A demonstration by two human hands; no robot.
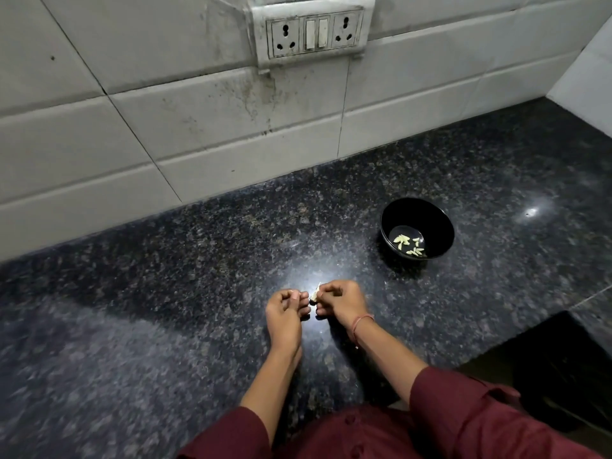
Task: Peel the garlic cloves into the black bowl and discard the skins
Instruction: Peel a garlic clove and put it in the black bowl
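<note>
A small pale garlic clove (314,294) with papery skin is pinched between both hands just above the dark granite counter (165,293). My left hand (286,309) holds its left end with curled fingers, and my right hand (341,301) grips its right end. The black bowl (433,220) stands on the counter to the right and farther back, apart from the hands. Several peeled cloves (410,245) lie on its bottom.
A tiled wall (198,111) with a socket panel (314,31) runs along the back of the counter. A dark opening (556,366) lies off the counter's edge at the lower right. A white surface (589,77) stands at the far right corner.
</note>
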